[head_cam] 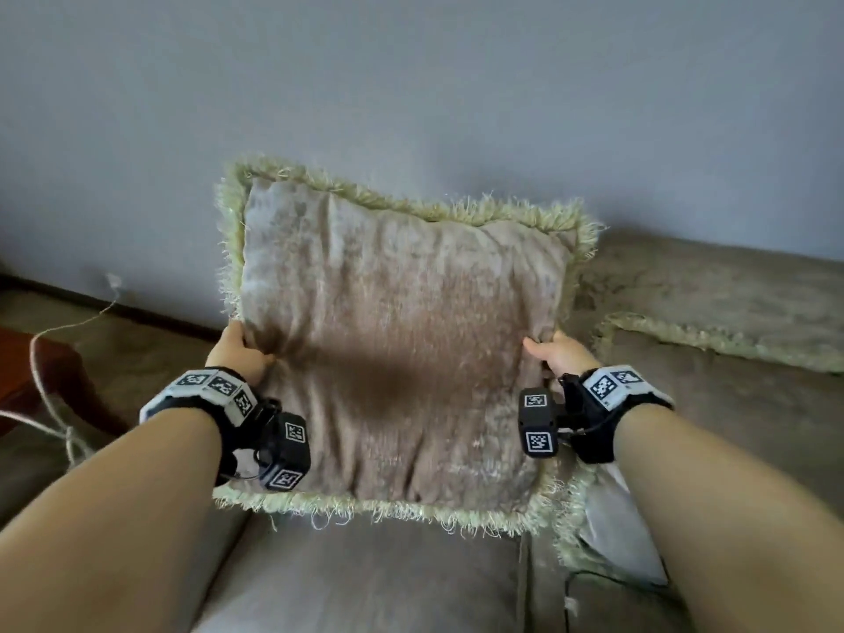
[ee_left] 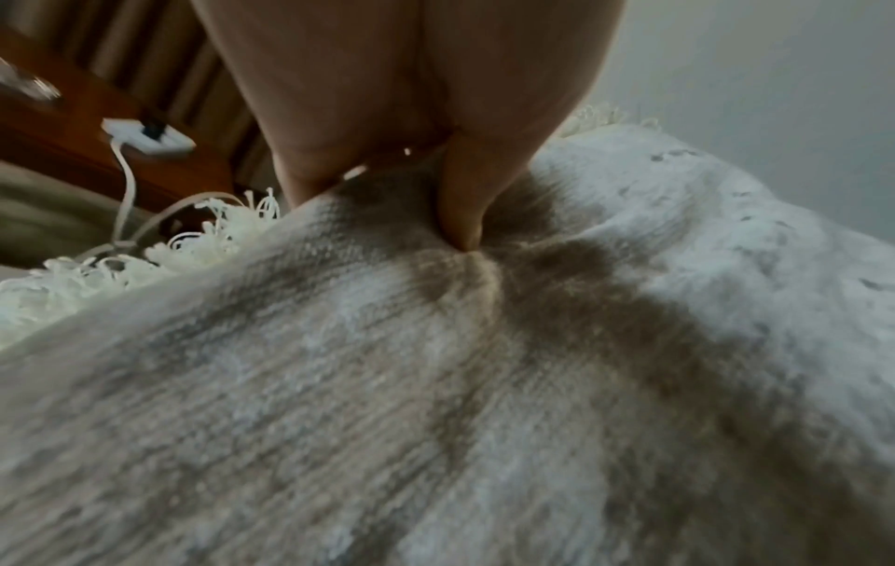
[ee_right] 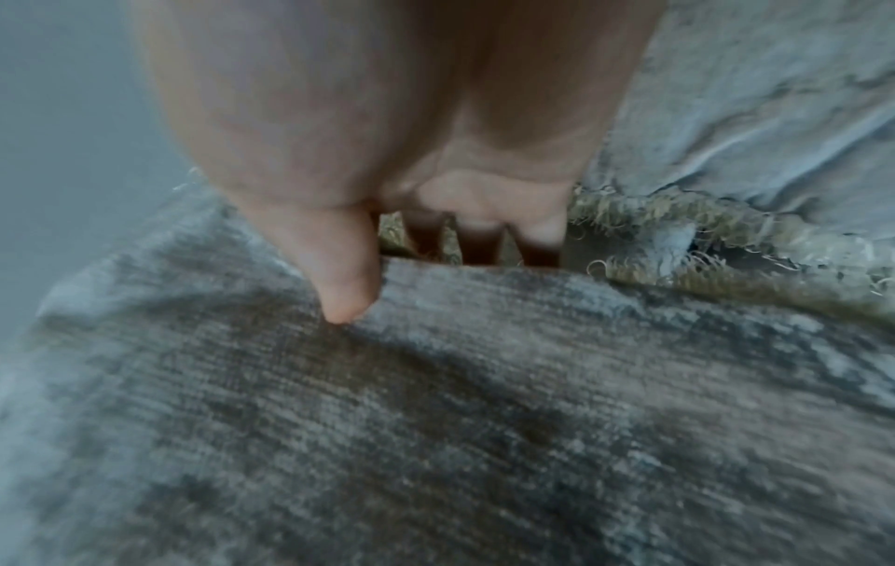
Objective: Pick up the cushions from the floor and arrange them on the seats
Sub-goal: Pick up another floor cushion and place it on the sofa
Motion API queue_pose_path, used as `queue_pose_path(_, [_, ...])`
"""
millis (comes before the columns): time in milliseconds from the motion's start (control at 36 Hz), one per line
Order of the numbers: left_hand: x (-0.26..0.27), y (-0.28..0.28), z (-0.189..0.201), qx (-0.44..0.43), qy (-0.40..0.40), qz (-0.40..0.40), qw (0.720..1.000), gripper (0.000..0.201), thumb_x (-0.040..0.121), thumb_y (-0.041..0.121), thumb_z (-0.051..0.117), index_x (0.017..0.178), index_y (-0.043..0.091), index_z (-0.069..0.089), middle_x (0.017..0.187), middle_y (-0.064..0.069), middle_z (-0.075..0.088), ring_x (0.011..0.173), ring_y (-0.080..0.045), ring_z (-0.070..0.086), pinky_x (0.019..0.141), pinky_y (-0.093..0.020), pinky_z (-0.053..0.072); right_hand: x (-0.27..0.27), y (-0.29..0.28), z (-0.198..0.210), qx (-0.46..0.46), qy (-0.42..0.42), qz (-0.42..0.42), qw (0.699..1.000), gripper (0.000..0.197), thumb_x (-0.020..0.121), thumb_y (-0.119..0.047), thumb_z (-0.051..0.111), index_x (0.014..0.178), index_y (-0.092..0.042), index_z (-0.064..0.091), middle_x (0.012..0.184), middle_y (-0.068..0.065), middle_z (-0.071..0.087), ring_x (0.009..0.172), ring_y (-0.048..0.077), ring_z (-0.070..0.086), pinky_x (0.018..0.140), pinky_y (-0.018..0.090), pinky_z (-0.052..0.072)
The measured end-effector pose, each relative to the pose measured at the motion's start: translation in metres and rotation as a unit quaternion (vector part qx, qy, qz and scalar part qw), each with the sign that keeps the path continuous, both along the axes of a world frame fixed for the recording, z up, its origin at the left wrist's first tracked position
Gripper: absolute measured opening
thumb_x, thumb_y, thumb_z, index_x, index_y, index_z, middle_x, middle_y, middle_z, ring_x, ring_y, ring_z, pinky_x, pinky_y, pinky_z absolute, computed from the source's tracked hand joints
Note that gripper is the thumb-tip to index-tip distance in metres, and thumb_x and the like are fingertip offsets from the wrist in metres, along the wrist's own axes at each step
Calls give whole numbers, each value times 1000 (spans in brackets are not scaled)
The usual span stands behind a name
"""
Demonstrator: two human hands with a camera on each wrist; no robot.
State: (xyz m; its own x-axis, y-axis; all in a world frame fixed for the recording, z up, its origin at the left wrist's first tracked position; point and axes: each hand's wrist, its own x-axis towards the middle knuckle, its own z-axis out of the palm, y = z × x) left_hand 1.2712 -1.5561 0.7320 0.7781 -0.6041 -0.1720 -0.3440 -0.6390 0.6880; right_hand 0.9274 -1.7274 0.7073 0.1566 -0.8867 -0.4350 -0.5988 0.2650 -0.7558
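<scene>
A square brown velvet cushion [head_cam: 392, 340] with a pale green fringe is held upright over the sofa seat [head_cam: 365, 582]. My left hand [head_cam: 240, 356] grips its left edge, thumb dug into the front face [ee_left: 460, 214], fingers hidden behind. My right hand [head_cam: 555, 354] grips the right edge the same way, thumb [ee_right: 346, 283] on the front and fingers [ee_right: 484, 229] curled round the back. A second fringed cushion [head_cam: 712, 390] lies flat on the seat to the right, partly under my right arm.
A grey wall [head_cam: 411, 84] rises behind the sofa backrest [head_cam: 730, 285]. At the left stands a dark wooden piece of furniture [head_cam: 50, 381] with a white cable [head_cam: 45, 340] hanging over it; the cable's white plug [ee_left: 145, 138] shows in the left wrist view.
</scene>
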Motion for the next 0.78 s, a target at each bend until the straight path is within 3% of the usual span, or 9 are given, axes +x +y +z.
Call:
queue_pose_path(83, [30,-29,-27,18,17,-48,999,33,81,3,67,75,14,36,73,-9,46,72,-23,44,63,-31,35,11,-6,-34,19,-5,-54,998,32,83,-40,62,102,-15,53,100,10,59,95,28,59,91,45,48])
queue_pose_path(167, [46,-45,-58,40,15,-76,996,43,83,3,66,67,18,28,66,-4,41,62,-20,38,58,-31,30,26,9,-47,46,-10,-96,994,25,93,-24,56,70,-17,47,66,4,49,58,20,49,54,29,39])
queue_pose_path(361, [66,-77,-139,58,43,-107,992,27,84,0,63,91,13,41,69,-1,42,81,-23,46,67,-32,36,39,1,-116,51,-26,-136,989,7,96,-15,52,92,-11,47,64,-1,43,24,-3,46,28,9,32])
queue_pose_path(472, [79,-89,-191,66,40,-94,993,41,80,-3,66,68,16,31,64,-6,41,73,-24,45,65,-36,36,49,-8,-164,44,-52,-141,988,27,93,-20,56,119,-17,48,70,-6,50,55,6,49,52,18,40])
queue_pose_path(583, [88,-96,-217,58,46,-93,993,35,82,-2,64,74,13,34,63,-6,40,71,-23,44,63,-31,33,50,-23,-203,25,-78,-142,986,65,75,-47,70,126,-10,51,110,9,64,97,24,62,96,43,47])
queue_pose_path(611, [90,-99,-223,57,48,-94,993,33,82,-2,64,76,12,35,63,-6,41,71,-24,45,64,-32,34,52,-26,-207,24,-92,-151,984,61,79,-41,68,127,-9,50,117,12,62,95,18,65,94,38,50])
queue_pose_path(694, [98,-104,-236,46,56,-97,993,36,81,-3,64,72,16,36,67,-7,45,74,-25,47,68,-37,38,63,-23,-193,34,-146,-183,972,37,96,-15,51,131,-8,45,112,12,58,47,-11,59,49,4,46])
queue_pose_path(722, [99,-105,-237,39,64,-100,992,33,81,-3,65,75,16,38,71,-8,49,77,-25,49,70,-38,40,63,-23,-194,37,-160,-190,968,34,97,-12,48,131,-10,44,109,10,58,49,-10,60,50,4,47])
queue_pose_path(778, [103,-108,-240,29,75,-106,991,29,80,-3,66,85,14,42,78,-9,53,80,-25,51,74,-42,44,61,-18,-190,39,-201,-203,957,33,97,-8,46,130,-12,44,110,8,58,86,8,67,85,25,54])
